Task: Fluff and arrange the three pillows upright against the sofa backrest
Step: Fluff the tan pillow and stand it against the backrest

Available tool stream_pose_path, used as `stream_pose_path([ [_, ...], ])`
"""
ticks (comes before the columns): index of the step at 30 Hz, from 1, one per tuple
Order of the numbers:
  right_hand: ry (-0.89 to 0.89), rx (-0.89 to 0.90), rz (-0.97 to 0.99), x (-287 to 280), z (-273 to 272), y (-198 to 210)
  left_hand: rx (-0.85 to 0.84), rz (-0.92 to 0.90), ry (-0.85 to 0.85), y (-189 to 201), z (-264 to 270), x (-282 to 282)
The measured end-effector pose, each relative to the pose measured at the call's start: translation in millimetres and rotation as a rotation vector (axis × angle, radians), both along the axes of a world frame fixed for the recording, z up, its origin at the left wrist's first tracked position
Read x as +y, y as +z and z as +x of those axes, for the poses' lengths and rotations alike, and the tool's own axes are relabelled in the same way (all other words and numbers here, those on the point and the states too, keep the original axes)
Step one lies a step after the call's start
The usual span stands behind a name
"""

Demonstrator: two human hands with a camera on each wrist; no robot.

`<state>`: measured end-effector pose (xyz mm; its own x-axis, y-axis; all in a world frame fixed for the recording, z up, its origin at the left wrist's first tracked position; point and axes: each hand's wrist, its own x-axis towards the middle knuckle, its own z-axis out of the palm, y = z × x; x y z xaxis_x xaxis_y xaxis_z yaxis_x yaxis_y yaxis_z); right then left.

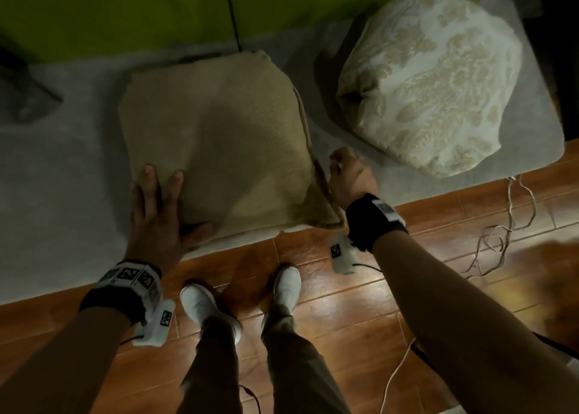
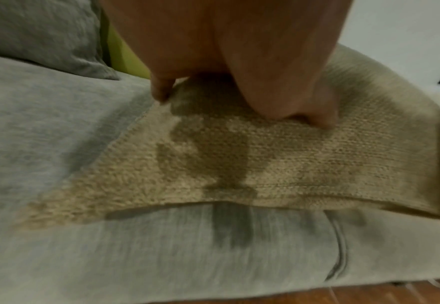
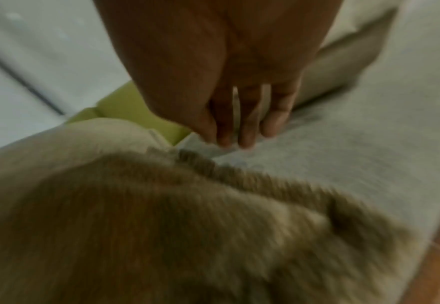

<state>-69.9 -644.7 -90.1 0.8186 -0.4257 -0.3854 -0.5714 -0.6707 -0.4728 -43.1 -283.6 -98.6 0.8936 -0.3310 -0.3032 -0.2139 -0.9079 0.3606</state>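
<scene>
A tan knitted pillow [image 1: 225, 138] [image 2: 239, 164] [image 3: 135, 226] lies flat on the grey sofa seat [image 1: 62, 178], its front edge at the seat's edge. My left hand [image 1: 156, 200] [image 2: 239, 61] presses on its front left corner, fingers straight on top and thumb along the front edge. My right hand [image 1: 347, 175] [image 3: 239, 123] is beside the pillow's right seam with fingers down toward the seat, holding nothing. A cream patterned pillow [image 1: 438, 78] leans tilted at the right. A grey pillow [image 2: 39, 30] lies at the far left.
The green backrest [image 1: 125, 6] runs along the top, behind the pillows. I stand on a wooden floor [image 1: 376, 304] close to the seat's front edge. Loose white cords [image 1: 501, 241] trail on the floor at the right.
</scene>
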Motion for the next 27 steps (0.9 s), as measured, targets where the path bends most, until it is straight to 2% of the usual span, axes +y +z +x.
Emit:
stream_pose_path([
  [2, 0.210, -0.229, -0.102, 27, -5, 16, -0.144, -0.076, 0.096, 20, 2, -11],
  [4, 0.505, -0.392, -0.149, 61, -9, 32, -0.281, -0.118, 0.114, 34, 10, -29],
  [5, 0.623, -0.432, -0.171, 79, -7, 35, -0.295, -0.115, 0.115, 38, 15, -39],
  [7, 0.722, -0.386, -0.208, 106, 5, 27, -0.272, -0.054, 0.136, 34, 26, -52],
  [10, 0.657, -0.223, -0.208, 116, 26, -6, -0.159, 0.040, 0.193, 7, 38, -49],
  [12, 0.663, -0.157, -0.228, 114, 31, -27, -0.110, 0.088, 0.166, -11, 35, -40],
  [17, 0.732, -0.115, -0.286, 95, 23, -61, -0.072, 0.158, 0.118, -46, 36, -32],
  [22, 0.636, -0.024, -0.270, 67, 16, -72, -0.024, 0.200, 0.086, -58, 44, -37],
  [27, 0.630, 0.073, -0.203, 67, 15, -67, 0.079, 0.204, 0.065, -52, 50, -36],
])
